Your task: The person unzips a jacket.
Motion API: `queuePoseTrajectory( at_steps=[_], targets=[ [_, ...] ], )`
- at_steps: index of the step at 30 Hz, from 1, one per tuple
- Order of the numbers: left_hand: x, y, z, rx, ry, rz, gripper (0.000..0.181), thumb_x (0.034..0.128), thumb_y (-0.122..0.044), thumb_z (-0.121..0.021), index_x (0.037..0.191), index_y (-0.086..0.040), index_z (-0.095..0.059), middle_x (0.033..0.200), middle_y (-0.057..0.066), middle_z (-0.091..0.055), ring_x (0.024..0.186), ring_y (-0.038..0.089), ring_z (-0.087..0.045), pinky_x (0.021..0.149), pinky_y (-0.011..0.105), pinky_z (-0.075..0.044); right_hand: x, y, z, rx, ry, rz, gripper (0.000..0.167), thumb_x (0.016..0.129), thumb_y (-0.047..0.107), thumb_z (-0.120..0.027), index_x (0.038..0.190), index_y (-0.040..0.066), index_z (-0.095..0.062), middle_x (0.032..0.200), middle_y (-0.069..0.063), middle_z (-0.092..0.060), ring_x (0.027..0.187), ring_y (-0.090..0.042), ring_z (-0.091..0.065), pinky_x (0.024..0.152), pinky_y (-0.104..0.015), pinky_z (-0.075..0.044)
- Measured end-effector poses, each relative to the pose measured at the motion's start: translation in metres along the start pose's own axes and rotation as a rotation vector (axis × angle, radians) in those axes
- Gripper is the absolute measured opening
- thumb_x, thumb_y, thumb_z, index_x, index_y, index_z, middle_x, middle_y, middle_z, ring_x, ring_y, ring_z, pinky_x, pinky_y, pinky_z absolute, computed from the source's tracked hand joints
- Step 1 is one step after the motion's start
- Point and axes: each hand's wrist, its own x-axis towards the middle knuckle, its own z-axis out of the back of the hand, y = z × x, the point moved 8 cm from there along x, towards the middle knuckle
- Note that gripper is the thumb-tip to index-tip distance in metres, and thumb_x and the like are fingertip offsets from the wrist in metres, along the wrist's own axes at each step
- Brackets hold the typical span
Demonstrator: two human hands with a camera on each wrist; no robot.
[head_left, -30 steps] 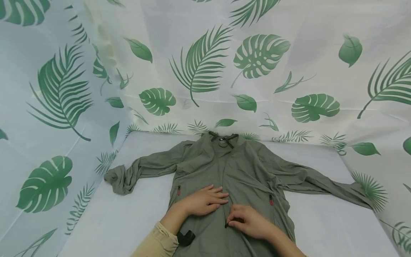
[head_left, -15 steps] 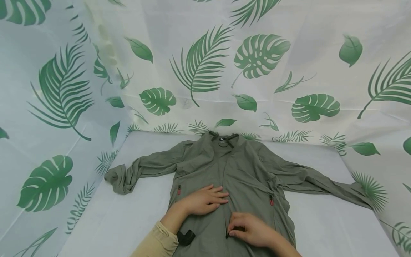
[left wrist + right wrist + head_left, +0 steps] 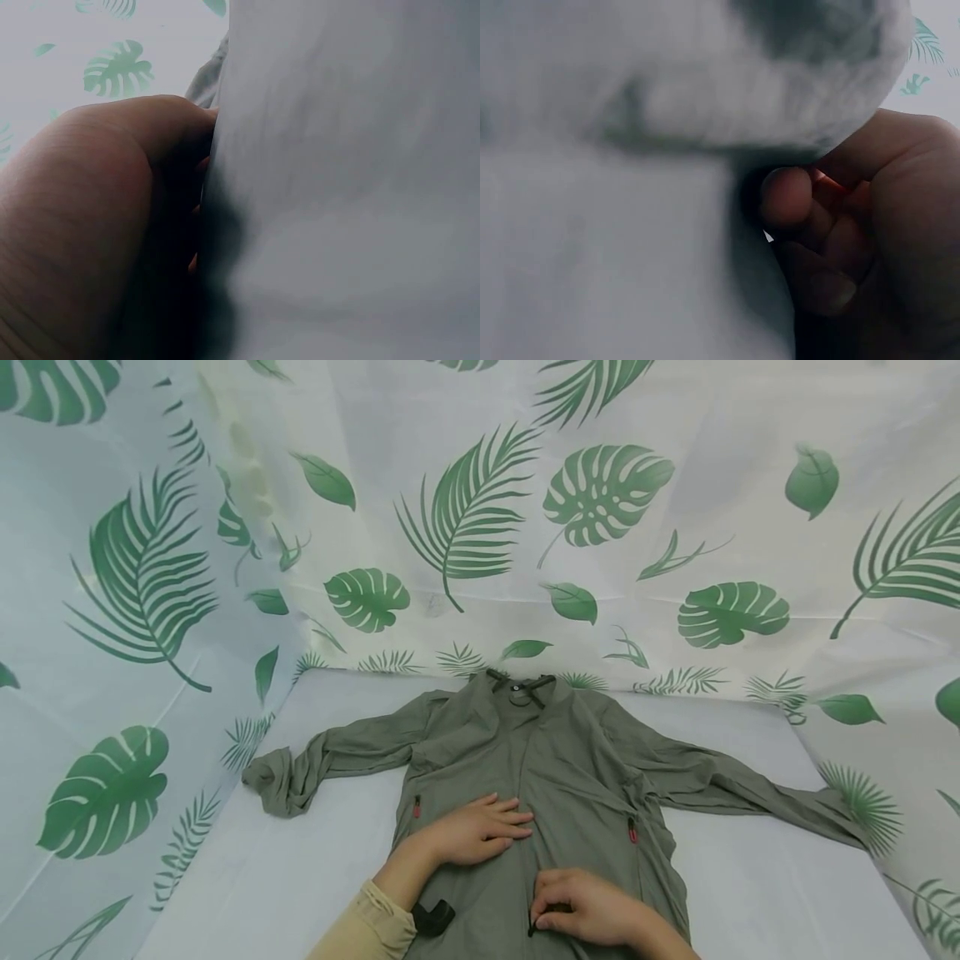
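A grey-green zip jacket (image 3: 465,760) lies face up with both sleeves spread sideways. On its chest, left of the front zip line, my left hand (image 3: 472,832) rests flat with straight fingers; the left wrist view shows that hand (image 3: 82,187) from close by. Lower down, my right hand (image 3: 581,906) pinches the dark zipper pull (image 3: 532,930) between thumb and curled fingers. In the right wrist view the curled fingers (image 3: 787,196) show, while blurred cloth hides much of that view. Above the pull, the front line runs up to the collar (image 3: 525,687).
The jacket lies on a white surface (image 3: 300,885). White curtains with green leaf prints (image 3: 457,527) stand behind and at the left. Two red pocket zip pulls are on the jacket, one the right pocket pull (image 3: 633,835). A black wrist mount (image 3: 433,918) sits by my left wrist.
My right hand has moved down the jacket front, towards me, with the zipper pull in its pinch. The left hand has stayed in place on the chest.
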Motion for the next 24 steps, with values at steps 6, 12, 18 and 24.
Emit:
queuePoseTrajectory(
  at_steps=[6, 12, 18, 24],
  targets=[
    [-0.001, 0.000, 0.001, 0.004, -0.008, -0.010, 0.040, 0.1085, -0.026, -0.038, 0.145, -0.023, -0.052, 0.157, -0.006, -0.041, 0.150, 0.019, -0.030, 0.131, 0.040, -0.018, -0.001, -0.001, -0.001, -0.008, 0.014, 0.002, 0.009, 0.097, 0.023, -0.063, 0.099, 0.025, -0.071, 0.091, 0.010, -0.063, 0.076, 0.009, -0.053, 0.068, -0.010, -0.053],
    [0.001, 0.001, 0.001, -0.016, 0.003, -0.007, 0.040, 0.1082, -0.025, -0.038, 0.145, -0.023, -0.053, 0.156, -0.005, -0.041, 0.150, 0.019, -0.030, 0.131, 0.039, -0.018, -0.002, 0.001, -0.002, 0.016, 0.042, 0.040, 0.009, 0.097, 0.023, -0.063, 0.100, 0.024, -0.070, 0.089, 0.007, -0.063, 0.073, 0.010, -0.050, 0.067, -0.008, -0.052],
    [0.004, 0.007, 0.004, -0.063, 0.017, 0.021, 0.040, 0.1082, -0.025, -0.039, 0.145, -0.023, -0.053, 0.157, -0.006, -0.040, 0.151, 0.018, -0.027, 0.132, 0.038, -0.014, -0.002, -0.004, 0.002, 0.016, 0.031, 0.005, 0.009, 0.098, 0.023, -0.061, 0.101, 0.025, -0.069, 0.091, 0.008, -0.063, 0.077, 0.008, -0.054, 0.070, -0.011, -0.054],
    [0.016, 0.023, 0.007, -0.064, 0.012, 0.060, 0.039, 0.1084, -0.026, -0.039, 0.145, -0.024, -0.053, 0.158, -0.008, -0.039, 0.152, 0.015, -0.025, 0.132, 0.033, -0.011, 0.001, -0.013, 0.016, 0.005, -0.014, -0.013, 0.008, 0.098, 0.020, -0.061, 0.100, 0.024, -0.068, 0.093, 0.008, -0.063, 0.077, 0.006, -0.053, 0.068, -0.012, -0.053]
  ],
)
